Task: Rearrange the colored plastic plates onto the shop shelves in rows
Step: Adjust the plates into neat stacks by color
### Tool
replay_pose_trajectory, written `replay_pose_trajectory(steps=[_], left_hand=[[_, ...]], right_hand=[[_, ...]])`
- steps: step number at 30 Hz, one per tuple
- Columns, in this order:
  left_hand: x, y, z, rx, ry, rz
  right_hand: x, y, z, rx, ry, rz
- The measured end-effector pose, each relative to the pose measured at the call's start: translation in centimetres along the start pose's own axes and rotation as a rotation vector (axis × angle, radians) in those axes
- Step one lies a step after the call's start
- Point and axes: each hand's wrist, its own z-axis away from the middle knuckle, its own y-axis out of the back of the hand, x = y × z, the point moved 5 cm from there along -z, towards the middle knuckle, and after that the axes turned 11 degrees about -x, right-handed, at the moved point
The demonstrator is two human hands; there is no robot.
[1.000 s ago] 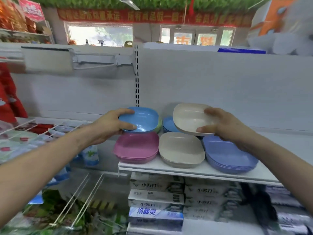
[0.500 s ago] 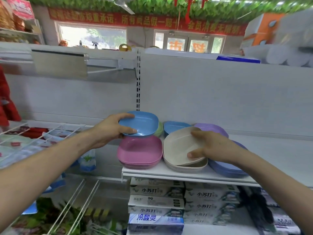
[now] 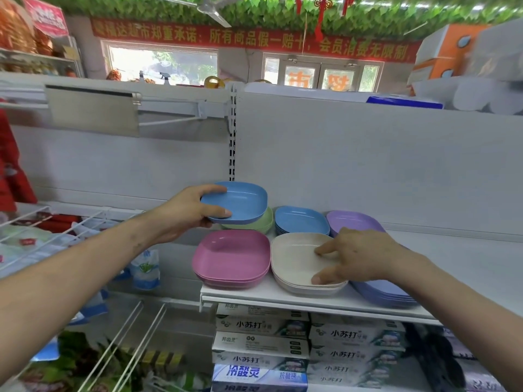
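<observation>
Up on the white shelf (image 3: 311, 299), the left hand (image 3: 186, 213) grips a blue plate (image 3: 240, 202) by its left rim, held above the green stack (image 3: 254, 224) at far left. Near it sit pink (image 3: 232, 256) and cream (image 3: 297, 258) stacks; the right hand (image 3: 359, 256) rests open on the cream one, fingertips touching. Blue (image 3: 301, 220) and purple (image 3: 351, 220) stacks stand behind, with another purple stack (image 3: 382, 292) near right.

The cream plate (image 3: 300, 258), carried in the air by the right hand (image 3: 359, 257) a second ago, now lies flat on the cream stack at the shelf's (image 3: 283, 297) front; the fingers rest loosely on its rim.
</observation>
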Motion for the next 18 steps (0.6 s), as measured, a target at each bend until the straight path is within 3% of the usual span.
replay_pose_trajectory(steps=[8, 12, 18], left_hand=[[0.4, -1.4, -1.8, -0.013, 0.024, -0.053], [1.3, -2.9, -3.4, -0.052, 0.016, -0.099], [1.6, -6.3, -7.4, -0.071, 0.011, -0.243]], right_hand=[[-0.2, 0.0, 0.1, 0.048, 0.007, 0.004], [1.1, 0.4, 1.2, 0.102, 0.059, -0.184], [4.4, 1.5, 4.8, 0.401, 0.093, -0.56]])
